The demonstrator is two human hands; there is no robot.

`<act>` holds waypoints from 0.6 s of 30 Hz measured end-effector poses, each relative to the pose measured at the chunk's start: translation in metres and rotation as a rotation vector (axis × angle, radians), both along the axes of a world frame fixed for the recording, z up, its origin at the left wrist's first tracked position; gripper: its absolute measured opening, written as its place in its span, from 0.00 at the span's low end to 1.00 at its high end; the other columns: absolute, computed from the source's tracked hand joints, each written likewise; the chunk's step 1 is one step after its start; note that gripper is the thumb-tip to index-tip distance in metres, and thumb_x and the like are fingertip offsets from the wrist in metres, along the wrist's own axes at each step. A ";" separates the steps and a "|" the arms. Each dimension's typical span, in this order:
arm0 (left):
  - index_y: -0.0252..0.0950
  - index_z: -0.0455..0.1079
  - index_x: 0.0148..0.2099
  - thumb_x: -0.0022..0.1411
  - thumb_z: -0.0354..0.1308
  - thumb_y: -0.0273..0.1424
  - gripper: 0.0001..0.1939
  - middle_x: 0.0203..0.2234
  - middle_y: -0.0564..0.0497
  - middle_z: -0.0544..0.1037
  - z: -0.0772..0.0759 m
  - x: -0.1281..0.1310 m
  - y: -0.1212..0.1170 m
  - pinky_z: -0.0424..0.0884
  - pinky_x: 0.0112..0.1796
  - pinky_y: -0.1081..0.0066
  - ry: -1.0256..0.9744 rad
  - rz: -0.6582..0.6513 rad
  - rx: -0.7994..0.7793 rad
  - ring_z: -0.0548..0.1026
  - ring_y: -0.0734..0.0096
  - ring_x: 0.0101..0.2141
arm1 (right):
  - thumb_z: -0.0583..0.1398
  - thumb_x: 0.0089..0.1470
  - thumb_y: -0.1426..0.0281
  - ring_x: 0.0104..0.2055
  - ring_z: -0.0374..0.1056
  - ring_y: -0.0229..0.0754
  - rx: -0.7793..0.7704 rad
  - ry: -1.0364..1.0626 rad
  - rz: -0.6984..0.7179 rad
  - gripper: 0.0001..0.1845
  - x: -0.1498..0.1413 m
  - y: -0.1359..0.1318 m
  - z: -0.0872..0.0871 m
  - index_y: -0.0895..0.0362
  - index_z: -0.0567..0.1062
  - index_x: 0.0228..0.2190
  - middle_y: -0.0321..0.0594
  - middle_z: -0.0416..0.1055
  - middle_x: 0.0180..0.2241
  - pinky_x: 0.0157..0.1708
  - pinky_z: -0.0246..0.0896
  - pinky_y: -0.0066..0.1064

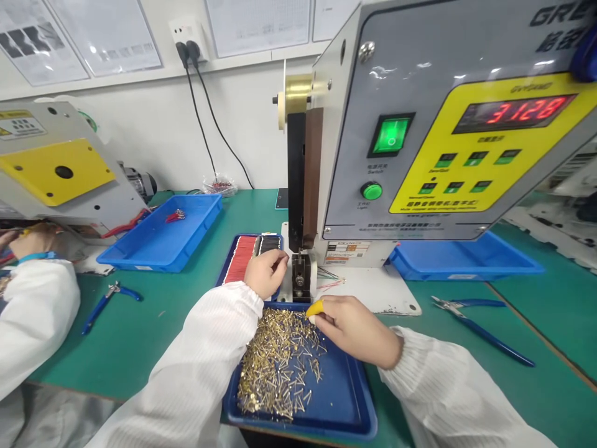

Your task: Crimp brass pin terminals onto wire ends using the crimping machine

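My left hand (265, 274), its thumb and fingers pinched together, is beside the small black crimping head (301, 277) of the machine. Whatever it may hold is too small to make out. Behind it lies a tray with rows of red wires (241, 256) and black wires (269, 244), partly covered by the hand. My right hand (357, 330), with a yellow finger cot on one finger, is closed in a pinch above the far edge of a dark blue tray (345, 398). Many small brass-coloured metal pins (275, 358) are heaped in that tray. Anything between the right fingertips is hidden.
The grey machine (401, 74) with a lit red display stands ahead. Blue-handled cutters (485, 330) lie right, blue-handled pliers (109, 305) left. Blue bins (163, 233) stand left and behind the machine's right side. A co-worker's sleeve (40, 317) is at far left.
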State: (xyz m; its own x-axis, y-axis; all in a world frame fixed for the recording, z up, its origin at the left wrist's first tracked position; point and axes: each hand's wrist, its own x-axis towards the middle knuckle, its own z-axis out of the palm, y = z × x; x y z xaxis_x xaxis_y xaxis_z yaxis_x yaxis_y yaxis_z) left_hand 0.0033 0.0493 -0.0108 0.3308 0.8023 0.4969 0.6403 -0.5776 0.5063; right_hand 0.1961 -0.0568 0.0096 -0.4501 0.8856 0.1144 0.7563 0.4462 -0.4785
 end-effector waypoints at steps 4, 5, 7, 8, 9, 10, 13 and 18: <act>0.37 0.73 0.37 0.62 0.51 0.32 0.09 0.29 0.52 0.79 0.000 -0.001 0.001 0.68 0.32 0.75 0.004 0.011 0.027 0.75 0.73 0.30 | 0.56 0.58 0.71 0.29 0.65 0.38 0.025 0.107 -0.031 0.11 0.000 0.002 0.003 0.58 0.75 0.27 0.36 0.70 0.25 0.31 0.56 0.28; 0.37 0.73 0.37 0.62 0.51 0.32 0.10 0.28 0.52 0.79 0.000 -0.002 0.002 0.68 0.32 0.75 0.002 0.016 0.040 0.75 0.73 0.30 | 0.55 0.59 0.70 0.29 0.65 0.38 0.044 0.131 -0.038 0.12 0.000 0.002 0.004 0.58 0.75 0.26 0.36 0.70 0.24 0.31 0.56 0.28; 0.37 0.73 0.36 0.62 0.51 0.32 0.10 0.28 0.52 0.79 0.000 -0.004 0.003 0.68 0.31 0.76 -0.010 0.031 0.064 0.76 0.73 0.29 | 0.55 0.59 0.69 0.27 0.65 0.38 0.099 0.171 -0.058 0.14 -0.001 0.003 0.004 0.58 0.74 0.25 0.36 0.69 0.23 0.30 0.55 0.27; 0.37 0.73 0.36 0.62 0.51 0.33 0.10 0.28 0.52 0.79 0.001 -0.005 0.003 0.68 0.31 0.76 -0.022 0.039 0.073 0.75 0.73 0.29 | 0.54 0.60 0.68 0.27 0.64 0.37 0.138 0.189 -0.068 0.15 0.000 0.004 0.005 0.58 0.74 0.24 0.36 0.69 0.22 0.29 0.55 0.27; 0.36 0.73 0.37 0.62 0.51 0.33 0.10 0.28 0.52 0.79 0.004 -0.005 0.002 0.68 0.31 0.76 -0.038 0.049 0.085 0.75 0.73 0.28 | 0.53 0.61 0.67 0.26 0.64 0.37 0.189 0.204 -0.080 0.16 0.001 0.004 0.005 0.58 0.75 0.25 0.36 0.69 0.22 0.28 0.55 0.27; 0.36 0.73 0.37 0.62 0.51 0.33 0.10 0.27 0.52 0.79 0.009 -0.006 0.001 0.69 0.31 0.76 -0.055 0.058 0.100 0.75 0.74 0.27 | 0.52 0.61 0.66 0.26 0.64 0.37 0.258 0.209 -0.096 0.17 0.003 0.004 0.007 0.58 0.76 0.27 0.37 0.69 0.22 0.28 0.55 0.27; 0.36 0.73 0.36 0.62 0.51 0.34 0.11 0.26 0.52 0.78 0.041 -0.007 -0.011 0.69 0.30 0.77 -0.098 0.072 0.189 0.74 0.75 0.26 | 0.49 0.63 0.64 0.25 0.64 0.38 0.537 0.168 -0.187 0.21 0.019 -0.003 0.020 0.58 0.78 0.30 0.40 0.70 0.22 0.28 0.56 0.29; 0.37 0.73 0.37 0.61 0.53 0.33 0.09 0.26 0.53 0.77 0.129 -0.028 -0.068 0.70 0.31 0.74 -0.170 0.062 0.414 0.73 0.74 0.28 | 0.48 0.64 0.61 0.28 0.67 0.40 0.836 0.101 -0.398 0.21 0.063 -0.046 0.059 0.56 0.78 0.36 0.42 0.71 0.25 0.29 0.61 0.30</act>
